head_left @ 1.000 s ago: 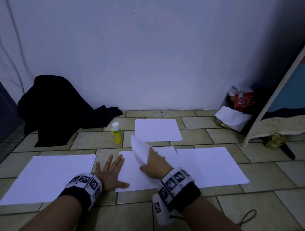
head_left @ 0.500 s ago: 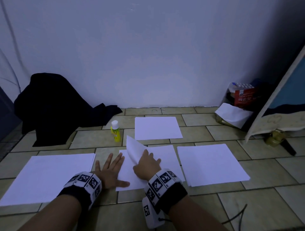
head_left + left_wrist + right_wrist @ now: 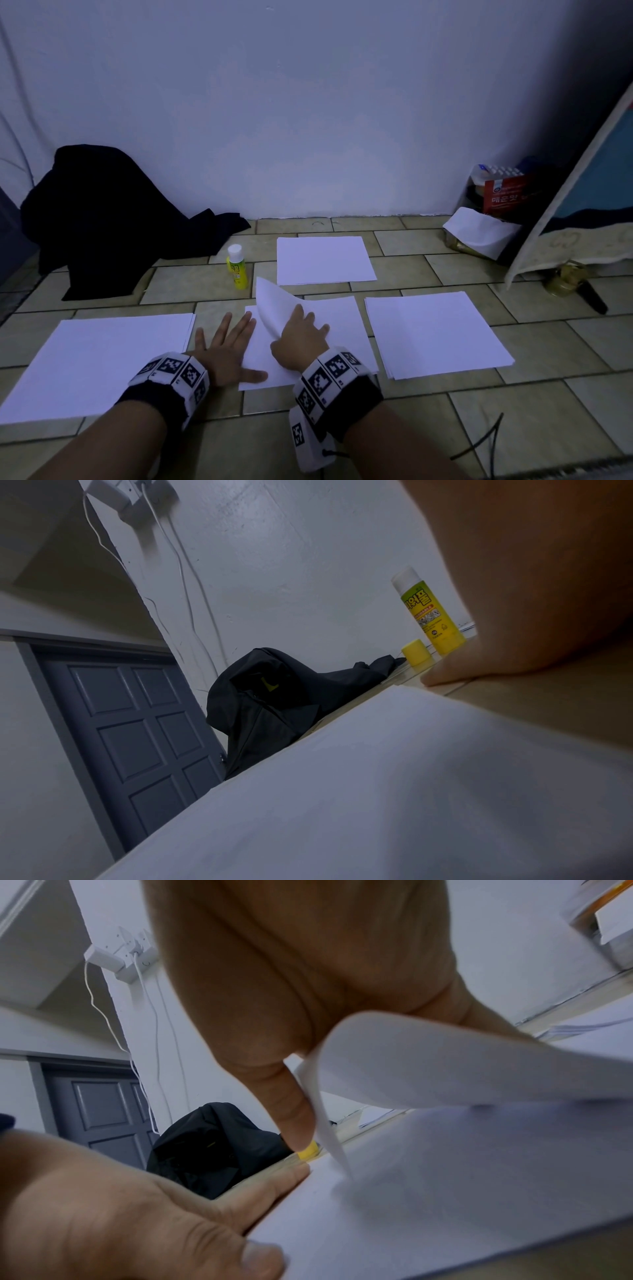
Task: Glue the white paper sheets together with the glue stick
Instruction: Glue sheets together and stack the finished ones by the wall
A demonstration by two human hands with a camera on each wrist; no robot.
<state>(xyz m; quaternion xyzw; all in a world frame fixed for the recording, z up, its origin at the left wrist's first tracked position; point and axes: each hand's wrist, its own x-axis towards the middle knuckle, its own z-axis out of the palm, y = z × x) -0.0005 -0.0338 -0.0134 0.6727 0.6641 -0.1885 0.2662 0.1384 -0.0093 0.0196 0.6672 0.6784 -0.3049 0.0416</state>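
White paper fills the near floor: the left hand (image 3: 227,349) lies flat with fingers spread, its thumb on the left edge of the middle sheet (image 3: 346,329), holding nothing. Just at its 3 o'clock, the right hand (image 3: 301,337) pinches a curled sheet (image 3: 274,305) lifted off the middle one. Other paper stacks lie at 9 o'clock (image 3: 92,359) and 3 o'clock (image 3: 435,332), another at 12 o'clock (image 3: 323,258). Beyond the hands, at 11 o'clock, the glue stick (image 3: 236,267) stands upright on the tiles, its yellow cap (image 3: 416,651) beside it. Farther at 10 o'clock, dark cloth (image 3: 113,219) slumps against the wall.

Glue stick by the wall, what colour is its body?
Yellow, with a white top; the glue stick shows best in the left wrist view.
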